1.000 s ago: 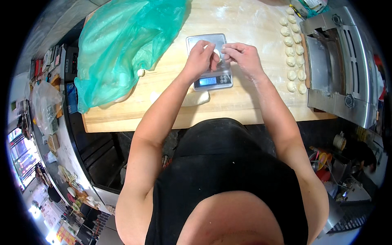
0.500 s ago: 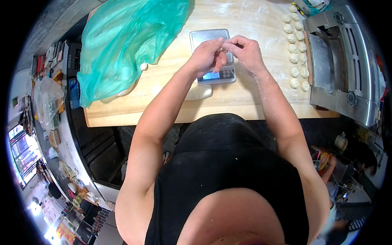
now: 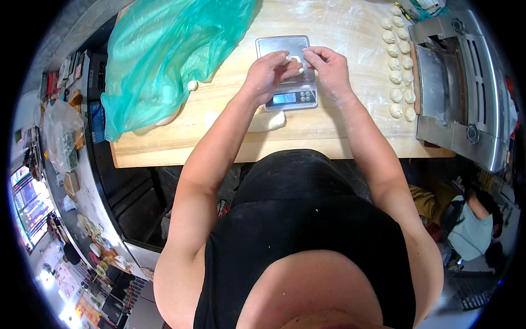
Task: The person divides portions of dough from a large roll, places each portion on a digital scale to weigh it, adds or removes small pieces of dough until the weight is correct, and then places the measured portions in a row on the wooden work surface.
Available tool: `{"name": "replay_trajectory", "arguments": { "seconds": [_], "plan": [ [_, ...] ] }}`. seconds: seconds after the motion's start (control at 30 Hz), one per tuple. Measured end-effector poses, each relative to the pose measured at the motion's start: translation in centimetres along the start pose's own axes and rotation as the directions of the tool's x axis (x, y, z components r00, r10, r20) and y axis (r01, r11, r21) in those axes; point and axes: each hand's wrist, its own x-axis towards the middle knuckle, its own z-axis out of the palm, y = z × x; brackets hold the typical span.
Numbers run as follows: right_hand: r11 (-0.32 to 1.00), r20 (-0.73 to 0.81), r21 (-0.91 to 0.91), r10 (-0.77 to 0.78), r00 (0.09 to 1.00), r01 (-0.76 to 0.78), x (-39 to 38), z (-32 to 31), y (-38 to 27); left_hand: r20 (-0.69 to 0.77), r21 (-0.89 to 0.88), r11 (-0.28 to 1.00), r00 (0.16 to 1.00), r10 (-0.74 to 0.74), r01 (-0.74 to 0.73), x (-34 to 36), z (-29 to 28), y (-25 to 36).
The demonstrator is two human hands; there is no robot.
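Note:
Over the digital kitchen scale (image 3: 274, 43) with its lit display, both my hands are raised a little apart. My left hand (image 3: 267, 74) pinches a small piece of dough (image 3: 289, 58) between thumb and forefinger, its other fingers loosely curled. Thumb and fingertips of my right hand (image 3: 330, 67) are pressed together; whatever they hold is too small to make out. A dough log (image 3: 268, 122) lies in front of the scale, partly behind my left forearm. Further left, a small dough lump (image 3: 192, 85) rests beside the green plastic sheet (image 3: 159, 60).
Several dough balls (image 3: 394, 64) stand in two rows along the right of the floured wooden board (image 3: 350, 137). Past them are a wooden rod (image 3: 416, 82) and a metal machine (image 3: 466, 82). Another person (image 3: 471, 230) is at lower right, beyond my right arm.
My hands, which met over the scale, have drawn apart, uncovering more of the scale's display. The person at lower right has shifted and shows more of a light garment.

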Motion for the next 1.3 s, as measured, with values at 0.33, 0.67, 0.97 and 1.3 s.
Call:
{"name": "replay_trajectory", "arguments": {
  "seconds": [0.33, 0.67, 0.97, 1.3],
  "plan": [
    [0.523, 0.390, -0.576, -0.500, 0.773, 0.629, 0.5, 0.7, 2.0, -0.024, 0.067, 0.996, 0.998, 0.059, -0.057, 0.3, -1.6, -0.5],
    [0.185, 0.562, -0.739, -0.362, 0.744, 0.648, 2.4, -0.4, 5.9, -0.399, 0.468, 0.865, 0.830, 0.390, -0.181, 3.3, -12.8, -1.0],
    [0.922, -0.234, -0.373, -0.203, 0.951, 0.105, 15.1, -12.1, 4.3, -0.295, 0.852, 0.496, 0.631, 0.718, -0.167, 3.5, -13.2, -0.5],
    [0.427, -0.270, -0.899, -0.351, 0.897, -0.103, 32.7, -32.8, 4.3, -0.440, 0.761, 0.636, 0.619, 0.650, -0.126, 4.2, -12.9, -1.3]
  ]
}}
